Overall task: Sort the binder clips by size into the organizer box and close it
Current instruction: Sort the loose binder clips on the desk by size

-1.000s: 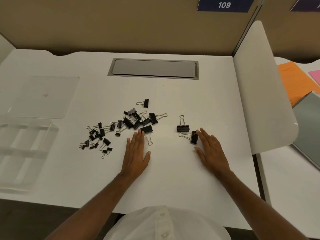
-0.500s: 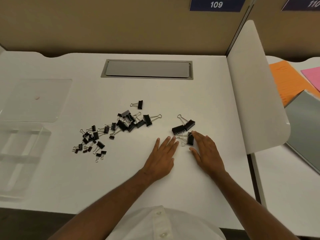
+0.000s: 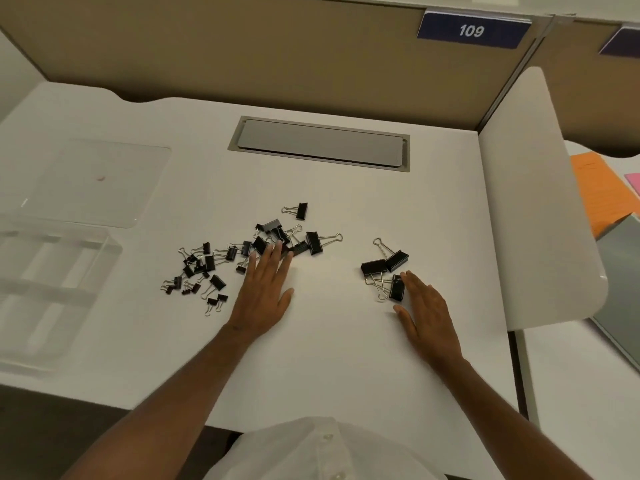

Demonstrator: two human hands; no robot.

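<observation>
At far left on the counter [image 3: 346, 358] sits the clear organizer box [image 3: 45, 292], lid open; beside it, the scattered binder clips [image 3: 242, 254], which the flat, straight-fingered left hand [image 3: 266, 289] touches; farther right, three large clips [image 3: 386, 271] lie against the right hand [image 3: 426, 306], fingers likewise straight

Binder clips [image 3: 313, 242]: black bodies, silver wire handles. Desk [image 3: 346, 341]: plain white. Organizer box [image 3: 52, 289], near left: clear, colourless. Lid [image 3: 93, 181], far left: clear, small red smudge. Cable hatch [image 3: 320, 143], far centre: grey. Back panel [image 3: 242, 53]: tan. Number plate [image 3: 472, 31]: dark blue, white digits "109". Side divider [image 3: 540, 202], right: white. Paper [image 3: 597, 192], far right: orange. Shirt [image 3: 311, 452]: white.
</observation>
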